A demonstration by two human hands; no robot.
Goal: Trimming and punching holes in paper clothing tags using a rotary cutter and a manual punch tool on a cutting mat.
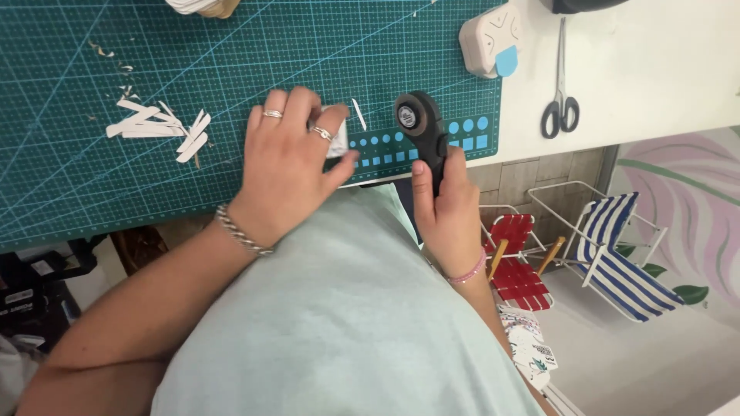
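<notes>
A white counter [655, 69] carries a large teal cutting mat [92, 169] ruled with a pale grid and diagonal lines; the mat covers the counter from the left edge to about one o'clock of centre. On the mat, at ten o'clock, lies a loose heap of white paper strips [158, 127], with finer scraps [104, 52] scattered just above it. One thin white sliver [359, 114] lies near the mat's middle. At one o'clock a white, rounded paper punch with a blue tab [489, 40] sits across the mat's right edge. Just beyond it, on bare counter, lie scissors [560, 100] with dark handles, blades pointing to twelve o'clock.
</notes>
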